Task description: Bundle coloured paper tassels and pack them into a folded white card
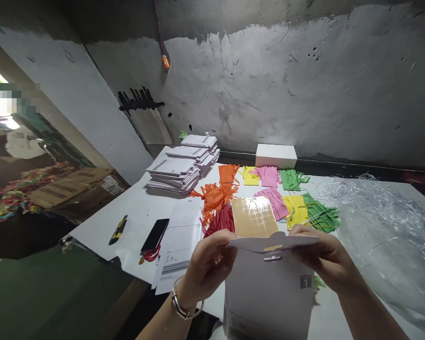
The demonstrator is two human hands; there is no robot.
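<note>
Both my hands hold up a flat white paper packet (pixel 269 288) with a hang-hole slot and a small grey "1" label. My left hand (pixel 207 264), with a metal bracelet on its wrist, pinches the top left flap. My right hand (pixel 326 257) grips the top right edge, fingers closed on it. Just behind the packet lies a sheet of round clear stickers (pixel 253 216) on tan backing. Beyond it, bundles of paper tassels lie in rows: orange (pixel 216 196), red (pixel 221 221), pink (pixel 272 198), yellow (pixel 296 208) and green (pixel 320 215).
Stacks of white packets (pixel 182 172) stand at the table's back left, more flat ones (pixel 179 245) near my left hand. A black phone (pixel 156 234) and a yellow-black cutter (pixel 118 229) lie at the left edge. A white box (pixel 276 156) sits by the wall. Clear plastic film (pixel 386 236) covers the right.
</note>
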